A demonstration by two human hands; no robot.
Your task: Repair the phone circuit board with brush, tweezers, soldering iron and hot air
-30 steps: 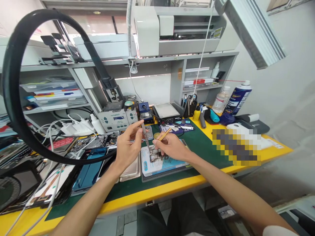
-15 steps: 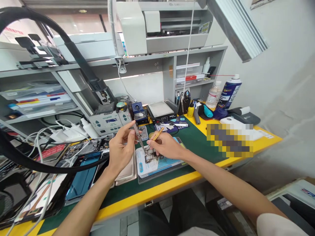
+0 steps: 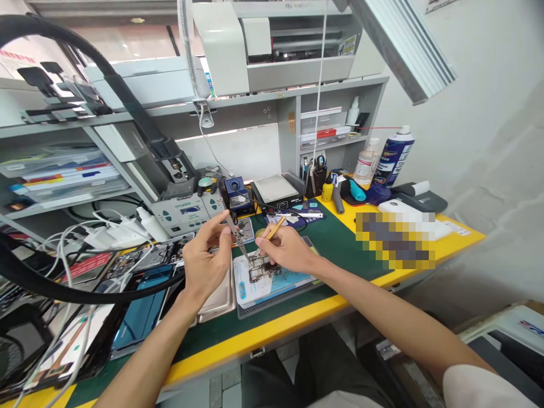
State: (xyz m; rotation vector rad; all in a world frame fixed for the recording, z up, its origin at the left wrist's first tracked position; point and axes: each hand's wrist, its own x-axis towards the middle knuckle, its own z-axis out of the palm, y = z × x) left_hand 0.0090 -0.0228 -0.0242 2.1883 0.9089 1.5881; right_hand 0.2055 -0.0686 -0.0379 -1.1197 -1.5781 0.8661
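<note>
My left hand [image 3: 207,255] is closed on metal tweezers [image 3: 239,240] with a row of holes, their tips pointing down at a circuit board [image 3: 257,272]. My right hand [image 3: 288,250] pinches a slim gold-coloured pen-shaped tool [image 3: 277,226], its lower end partly hidden by the fingers, just over the same board. The dark, frame-like board lies on a white and blue work pad [image 3: 246,292], with a grey perforated mat [image 3: 255,309] beneath. Whether either tip touches the board is too small to tell.
Left of the pad lie a metal tray [image 3: 219,300], a blue phone panel [image 3: 142,300] and tangled white cables. A thick black hose [image 3: 127,294] arches past my left forearm. Behind stand a control unit [image 3: 187,212] and a black-sided box [image 3: 278,190]; a spray can [image 3: 393,158] is at right.
The view has shifted slightly. My right hand has drawn back a little from the tweezers, uncovering more of the board. Both hands keep their tools.
</note>
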